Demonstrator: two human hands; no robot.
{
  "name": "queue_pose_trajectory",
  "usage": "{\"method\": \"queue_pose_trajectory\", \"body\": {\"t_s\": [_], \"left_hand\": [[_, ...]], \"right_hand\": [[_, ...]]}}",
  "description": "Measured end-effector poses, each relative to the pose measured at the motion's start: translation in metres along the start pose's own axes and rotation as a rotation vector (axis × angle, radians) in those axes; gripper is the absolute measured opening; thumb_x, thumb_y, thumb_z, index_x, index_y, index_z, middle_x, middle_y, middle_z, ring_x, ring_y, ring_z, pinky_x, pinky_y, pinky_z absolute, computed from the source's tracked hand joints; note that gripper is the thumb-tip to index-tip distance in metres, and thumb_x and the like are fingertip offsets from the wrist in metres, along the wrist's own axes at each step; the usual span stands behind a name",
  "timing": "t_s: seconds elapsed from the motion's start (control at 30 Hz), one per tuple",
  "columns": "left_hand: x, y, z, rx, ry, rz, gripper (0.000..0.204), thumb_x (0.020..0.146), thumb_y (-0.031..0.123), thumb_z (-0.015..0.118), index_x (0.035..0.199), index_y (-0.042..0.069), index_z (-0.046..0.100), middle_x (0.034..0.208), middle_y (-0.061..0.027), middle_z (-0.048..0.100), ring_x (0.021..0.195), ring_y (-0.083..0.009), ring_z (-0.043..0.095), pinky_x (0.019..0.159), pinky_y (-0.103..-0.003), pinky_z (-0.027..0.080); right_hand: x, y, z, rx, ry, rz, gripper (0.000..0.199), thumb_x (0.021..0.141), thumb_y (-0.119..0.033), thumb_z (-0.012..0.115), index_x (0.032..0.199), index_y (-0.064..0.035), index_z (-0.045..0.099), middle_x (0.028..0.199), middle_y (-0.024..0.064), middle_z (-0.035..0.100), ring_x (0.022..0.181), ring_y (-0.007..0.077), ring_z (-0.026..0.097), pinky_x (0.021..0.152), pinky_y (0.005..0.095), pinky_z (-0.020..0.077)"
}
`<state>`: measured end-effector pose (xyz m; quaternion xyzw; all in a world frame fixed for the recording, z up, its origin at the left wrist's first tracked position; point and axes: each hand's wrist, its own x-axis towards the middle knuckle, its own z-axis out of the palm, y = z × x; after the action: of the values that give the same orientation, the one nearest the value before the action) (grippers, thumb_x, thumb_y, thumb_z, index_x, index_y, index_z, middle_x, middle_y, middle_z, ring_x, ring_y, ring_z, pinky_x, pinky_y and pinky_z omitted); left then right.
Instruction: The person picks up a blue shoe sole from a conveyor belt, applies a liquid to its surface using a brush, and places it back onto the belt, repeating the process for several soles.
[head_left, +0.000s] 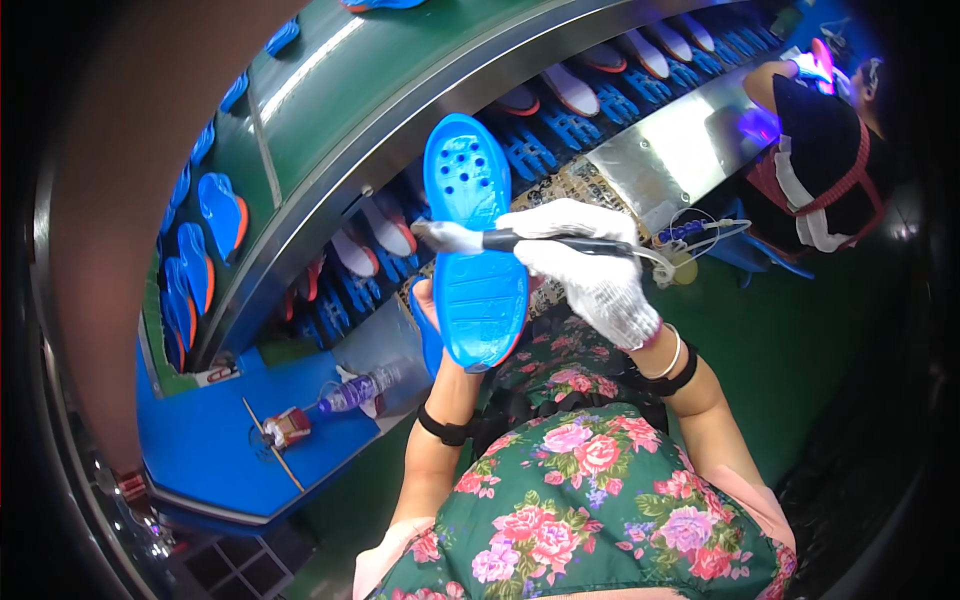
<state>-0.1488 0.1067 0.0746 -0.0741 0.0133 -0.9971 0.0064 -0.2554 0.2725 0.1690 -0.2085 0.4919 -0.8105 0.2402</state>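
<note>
A blue shoe sole [484, 300], with a cluster of holes in its far end and an orange-red edge, stands in front of me, its wet-looking face toward me. My left hand [425, 294] grips it from behind; most of those fingers are hidden. Another blue piece [427, 330] shows behind the sole on the left. In a white knitted glove, my right hand [590, 265] is closed around a brush [510, 241] with a black handle and a thin tube at its back end. The brush's bristles lie across the middle of the sole.
Racks with white-and-red shoe soles [572, 92] and blue holders [573, 128] run beyond a metal rail. Blue soles [222, 217] ride a green conveyor [330, 70]. A blue table [220, 420] carries a bottle [350, 393]. Another person [820, 150] works at far right.
</note>
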Motion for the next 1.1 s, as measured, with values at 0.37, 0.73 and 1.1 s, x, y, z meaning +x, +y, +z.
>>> {"method": "queue_pose_trajectory", "body": {"t_s": [0.37,0.73,1.1], "left_hand": [[-0.017,-0.036,-0.018,0.051,0.098,-0.105,0.082,0.094,0.067,0.057,0.156,0.016,0.043,0.155,-0.0152,0.049,0.139,-0.0396,0.049,0.113,-0.064,0.041],[-0.03,-0.029,-0.027,0.508,0.53,0.085,0.08,0.097,0.064,0.053,0.159,0.016,0.039,0.157,-0.0138,0.048,0.142,-0.0365,0.049,0.118,-0.056,0.038],[-0.001,-0.013,-0.004,0.642,0.385,0.171,0.101,0.09,0.074,0.059,0.16,0.008,0.031,0.16,-0.0189,0.042,0.145,-0.0394,0.043,0.12,-0.058,0.035]], "right_hand": [[0.018,-0.004,-0.021,-0.816,-0.156,-0.866,0.031,0.077,-0.001,0.079,0.108,-0.0014,0.077,0.108,0.0134,0.077,0.091,0.0266,0.073,0.079,0.0374,0.0582],[-0.007,0.025,-0.005,-0.833,-0.035,-0.697,0.033,0.076,-0.003,0.083,0.108,-0.0072,0.079,0.101,0.0108,0.078,0.089,0.0281,0.073,0.076,0.0366,0.0575],[-0.005,0.037,-0.004,-0.711,-0.114,-0.757,0.025,0.078,-0.004,0.081,0.103,-0.0068,0.079,0.104,0.0119,0.078,0.088,0.0264,0.073,0.078,0.0372,0.058]]}}
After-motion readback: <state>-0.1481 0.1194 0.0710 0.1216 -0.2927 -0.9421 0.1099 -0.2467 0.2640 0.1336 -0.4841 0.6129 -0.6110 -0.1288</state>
